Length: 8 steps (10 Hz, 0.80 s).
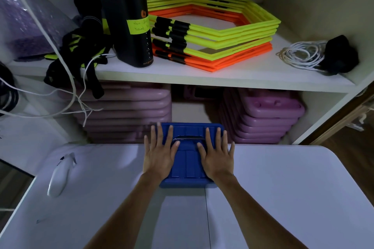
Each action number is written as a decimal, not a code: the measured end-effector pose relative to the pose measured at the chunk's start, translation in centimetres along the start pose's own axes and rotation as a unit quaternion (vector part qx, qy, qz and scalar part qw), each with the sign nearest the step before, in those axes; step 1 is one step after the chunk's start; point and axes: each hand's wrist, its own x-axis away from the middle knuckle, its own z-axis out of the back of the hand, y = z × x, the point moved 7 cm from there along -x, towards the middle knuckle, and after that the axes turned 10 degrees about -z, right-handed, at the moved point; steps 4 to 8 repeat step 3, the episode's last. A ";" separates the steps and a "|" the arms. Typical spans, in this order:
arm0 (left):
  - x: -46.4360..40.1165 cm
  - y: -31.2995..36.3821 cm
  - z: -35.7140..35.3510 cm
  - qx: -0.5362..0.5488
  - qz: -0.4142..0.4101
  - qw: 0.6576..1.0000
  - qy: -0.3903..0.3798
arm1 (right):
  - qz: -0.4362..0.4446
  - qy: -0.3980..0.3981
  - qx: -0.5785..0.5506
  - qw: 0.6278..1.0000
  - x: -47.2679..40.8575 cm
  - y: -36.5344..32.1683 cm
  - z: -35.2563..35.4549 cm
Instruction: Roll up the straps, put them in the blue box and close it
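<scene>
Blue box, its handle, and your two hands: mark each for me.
blue box point(187, 160): head view, bare lid centre between the hands.
handle point(189, 137): head view, middle of the bar.
left hand point(159, 157): head view, back of hand.
right hand point(217, 159): head view, back of hand.

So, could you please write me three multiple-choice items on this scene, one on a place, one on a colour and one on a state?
1. Where does the blue box sit?
A. far edge of the white table
B. upper shelf
C. floor

2. What colours are the stacked hexagonal frames?
A. blue and white
B. yellow and orange
C. purple and black

3. How is the box's lid?
A. removed
B. propped open
C. down, under both hands

Answers: 1 A, the table's edge runs beneath it. 2 B, both colours alternate. 3 C, the left hand and right hand lie flat on it.
</scene>
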 end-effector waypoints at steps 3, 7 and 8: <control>2.7 0.9 1.5 0.076 -0.003 0.996 0.036 | 0.023 -0.119 -0.147 0.982 1.9 1.4 1.7; 2.7 0.9 1.5 0.076 -0.003 0.996 0.036 | 0.023 -0.119 -0.147 0.982 1.9 1.4 1.7; 2.7 0.9 1.5 0.076 -0.003 0.996 0.036 | 0.023 -0.119 -0.147 0.982 1.9 1.4 1.7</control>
